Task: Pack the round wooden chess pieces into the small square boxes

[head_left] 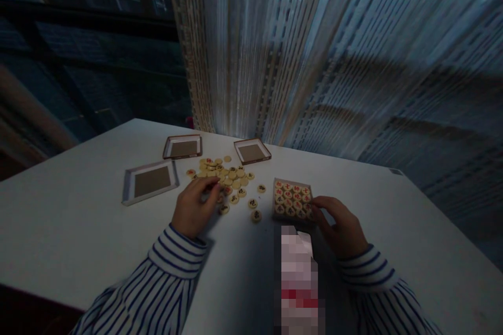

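Observation:
Loose Chinese chess pieces [236,184], round and pale with red or dark characters, lie in a heap on the white table. My left hand [195,207] reaches to the heap's near left side, thumb and fingers curled together; whatever lies between the fingertips is too dark to make out. To the right, a shallow box [293,218] holds rows of Chinese chess pieces [293,199], packed face up. The fingers of my right hand [340,225] are closed at that box's right rim, touching it beside the end pieces.
Three shallow open trays or lids stand around the heap: a pale one [174,180] at left, a brown-edged one [201,146] behind, another [269,157] at back right. A pixelated patch covers the near middle. String curtains [251,52] hang beyond the table [393,230].

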`<action>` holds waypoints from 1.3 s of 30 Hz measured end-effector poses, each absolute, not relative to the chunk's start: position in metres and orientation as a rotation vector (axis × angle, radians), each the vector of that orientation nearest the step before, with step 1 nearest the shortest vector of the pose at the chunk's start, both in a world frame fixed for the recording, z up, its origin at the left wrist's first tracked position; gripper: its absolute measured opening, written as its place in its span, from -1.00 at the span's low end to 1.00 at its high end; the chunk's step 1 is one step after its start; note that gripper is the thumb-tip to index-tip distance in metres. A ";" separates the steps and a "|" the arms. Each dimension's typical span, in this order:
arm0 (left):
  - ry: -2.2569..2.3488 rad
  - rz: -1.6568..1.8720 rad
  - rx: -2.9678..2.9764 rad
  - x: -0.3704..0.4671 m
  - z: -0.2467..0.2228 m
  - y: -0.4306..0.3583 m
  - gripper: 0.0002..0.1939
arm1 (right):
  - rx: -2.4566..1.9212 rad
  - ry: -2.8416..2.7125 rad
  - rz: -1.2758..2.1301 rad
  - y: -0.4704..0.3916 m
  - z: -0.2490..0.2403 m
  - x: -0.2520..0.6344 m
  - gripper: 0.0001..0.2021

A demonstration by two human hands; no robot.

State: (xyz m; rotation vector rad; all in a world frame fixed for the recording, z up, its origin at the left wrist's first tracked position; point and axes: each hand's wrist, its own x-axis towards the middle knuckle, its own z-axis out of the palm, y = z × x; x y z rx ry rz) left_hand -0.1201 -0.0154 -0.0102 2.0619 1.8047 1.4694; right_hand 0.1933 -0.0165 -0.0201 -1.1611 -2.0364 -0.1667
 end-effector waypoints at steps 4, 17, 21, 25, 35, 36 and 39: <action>1.784 1.443 2.064 -0.120 -0.009 -0.016 -0.78 | -1.149 -2.035 -0.158 -0.018 -0.017 0.190 -0.87; 1.634 1.172 2.313 -0.121 -0.010 -0.015 -0.85 | -1.058 -2.052 -0.176 -0.033 0.002 0.131 -0.87; 1.574 0.950 2.463 -0.121 -0.016 -0.014 -0.86 | -1.007 -2.095 -0.231 -0.039 -0.005 0.130 -0.84; 1.586 0.860 2.525 -0.121 -0.019 -0.016 -0.86 | -0.991 -2.093 -0.215 -0.037 -0.014 0.135 -0.85; 1.633 0.703 2.504 -0.120 -0.013 -0.021 -0.76 | -0.981 -2.126 -0.121 -0.043 -0.014 0.132 -0.83; 1.636 0.699 2.498 -0.120 -0.013 -0.021 -0.75 | -0.981 -2.126 -0.119 -0.043 -0.014 0.132 -0.83; 1.654 0.696 2.491 -0.121 -0.014 -0.021 -0.72 | -0.982 -2.128 -0.116 -0.043 -0.016 0.133 -0.83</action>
